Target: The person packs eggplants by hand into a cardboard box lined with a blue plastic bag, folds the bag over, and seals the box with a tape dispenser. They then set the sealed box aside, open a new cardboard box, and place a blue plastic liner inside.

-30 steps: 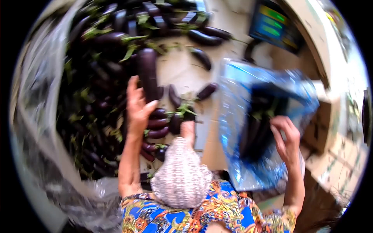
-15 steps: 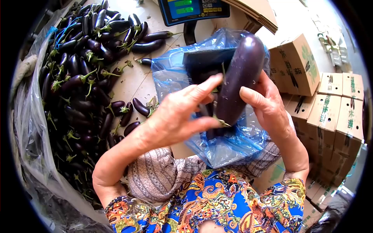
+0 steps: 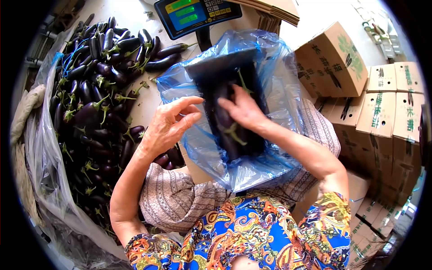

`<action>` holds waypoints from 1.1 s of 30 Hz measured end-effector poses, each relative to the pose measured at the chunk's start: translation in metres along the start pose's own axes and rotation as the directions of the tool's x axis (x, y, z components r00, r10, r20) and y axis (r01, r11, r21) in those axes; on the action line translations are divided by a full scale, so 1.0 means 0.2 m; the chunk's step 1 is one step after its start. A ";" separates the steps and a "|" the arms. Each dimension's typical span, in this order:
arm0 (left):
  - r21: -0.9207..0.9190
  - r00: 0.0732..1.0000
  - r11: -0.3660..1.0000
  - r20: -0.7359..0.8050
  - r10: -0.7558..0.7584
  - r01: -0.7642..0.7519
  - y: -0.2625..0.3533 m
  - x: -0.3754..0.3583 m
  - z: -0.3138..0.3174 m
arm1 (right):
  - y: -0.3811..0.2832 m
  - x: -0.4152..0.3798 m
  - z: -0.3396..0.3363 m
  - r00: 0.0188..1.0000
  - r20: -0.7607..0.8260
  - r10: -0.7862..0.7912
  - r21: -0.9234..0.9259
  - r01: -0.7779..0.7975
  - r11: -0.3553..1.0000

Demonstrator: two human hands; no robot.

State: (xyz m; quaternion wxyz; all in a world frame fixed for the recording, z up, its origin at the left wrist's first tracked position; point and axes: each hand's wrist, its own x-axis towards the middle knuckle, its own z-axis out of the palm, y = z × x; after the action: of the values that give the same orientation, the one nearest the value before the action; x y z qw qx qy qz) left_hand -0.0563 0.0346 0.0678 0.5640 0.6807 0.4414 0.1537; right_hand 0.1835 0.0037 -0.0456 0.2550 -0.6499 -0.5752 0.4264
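In front of me stands a box lined with a blue plastic bag (image 3: 281, 67), its inside dark with eggplants. My right hand (image 3: 245, 110) reaches down into it, thumb and fingers around a dark purple eggplant (image 3: 223, 118) whose green stem end points toward me. Part of that eggplant lies under the fingers. At the left rim of the bag hovers my left hand (image 3: 168, 123), fingers apart and holding nothing. To its left a large heap of eggplants (image 3: 96, 135) covers the floor.
A digital scale (image 3: 193, 18) with a lit green display stands beyond the bag. On the right are several printed cardboard boxes (image 3: 375, 119), one tilted box (image 3: 330, 63) among them. Flattened cardboard (image 3: 274, 9) lies at the top. Clear plastic sheeting (image 3: 45, 148) edges the heap.
My right hand has lowered the eggplant from above the bag into the lined box. My left hand has drawn back left, away from the eggplant. The view has shifted slightly.
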 end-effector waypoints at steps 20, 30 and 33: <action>0.040 0.998 0.999 -0.057 0.028 -0.026 -0.29 0.01 0.10 | -0.03 -0.16 0.20 0.991 -0.104 -0.080 -0.419 0.029 0.908; 0.039 0.992 0.994 0.080 0.098 -0.101 -0.31 0.07 0.11 | -0.03 -0.11 0.17 0.996 -0.063 -0.058 -0.456 0.023 0.890; -0.067 0.987 0.997 0.151 0.053 -0.043 -0.24 0.02 0.03 | -0.04 -0.13 0.08 0.996 -0.043 -0.077 -0.368 0.056 0.928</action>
State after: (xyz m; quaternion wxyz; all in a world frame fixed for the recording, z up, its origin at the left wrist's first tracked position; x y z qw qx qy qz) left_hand -0.0709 0.0322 0.0213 0.6136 0.6826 0.3755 0.1288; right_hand 0.1668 -0.0212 -0.0397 0.1597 -0.6780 -0.6589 0.2840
